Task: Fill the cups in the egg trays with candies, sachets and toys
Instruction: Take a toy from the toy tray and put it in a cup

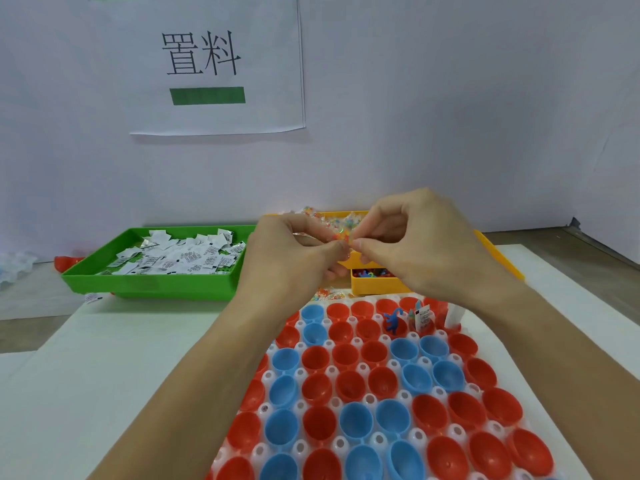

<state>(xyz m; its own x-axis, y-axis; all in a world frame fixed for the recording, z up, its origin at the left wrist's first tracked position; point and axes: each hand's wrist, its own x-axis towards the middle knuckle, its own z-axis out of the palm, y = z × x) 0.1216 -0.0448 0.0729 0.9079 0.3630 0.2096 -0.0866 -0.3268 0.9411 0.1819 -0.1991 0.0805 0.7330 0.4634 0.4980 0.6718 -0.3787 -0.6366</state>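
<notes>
Head view is showing both of your hands raised together above the far edge of the egg tray [349, 403], in front of the yellow bin [498, 251]. Your left hand [294, 258] and your right hand [426, 244] are each pinching a small clear packet of candies [341, 232] between thumb and fingertips, so both are grasping the same packet, apparently pulling it apart or separating it from others.

Most red and blue cups [317, 388] in the tray are sitting unfilled. Only the far right corner is holding anything: a blue toy [393, 320] is standing in one red cup, and a white sachet [423, 317] is standing in the cup just beside it. The green bin [152, 282] on your left is holding the loose sachets, and a smaller yellow bin [377, 284] near the tray is holding more toys. A few candy packets [323, 293] are lying on the table [138, 358] between the bins and the tray.

The risk I am judging from here: if you are tugging the packet hard, it could tear or slip, and candies could scatter onto the table or into the wrong cups. Your forearms are also hanging low over the tray, so lowering them carelessly could nudge the cups or tip the upright sachet.
</notes>
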